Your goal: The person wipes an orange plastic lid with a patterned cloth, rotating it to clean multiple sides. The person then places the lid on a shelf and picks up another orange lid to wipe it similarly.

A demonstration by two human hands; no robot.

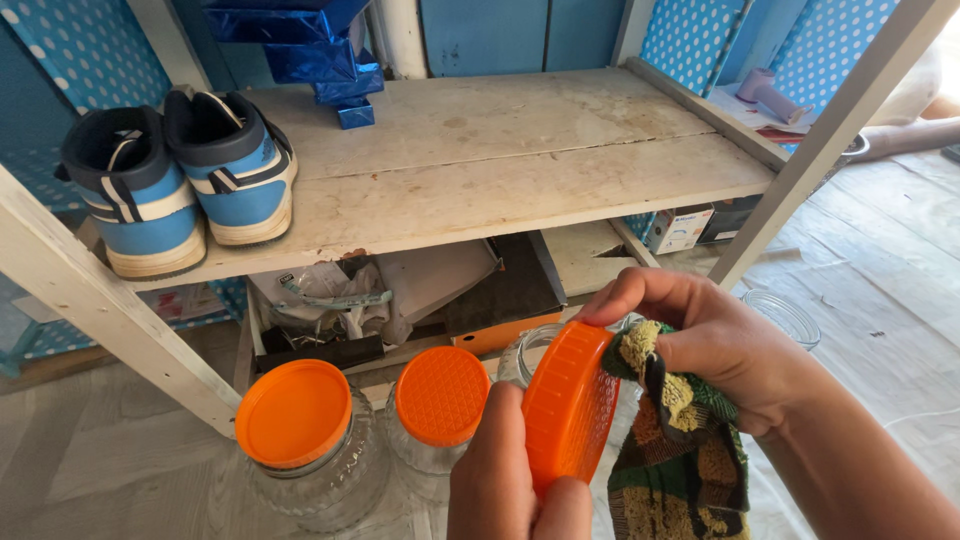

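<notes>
The lid (566, 405) in my fingers (640, 290) is bright orange with a fine grid pattern, and the cloth (685, 450) against it is patterned dark green, mustard yellow and brown. At nine o'clock, two clear jars (330, 480) wear orange lids too. At eleven o'clock, the sneakers (180, 180) are light blue, white and black on an off-white stained shelf (500, 160). The back panels (90, 45) are blue with white polka dots.
</notes>
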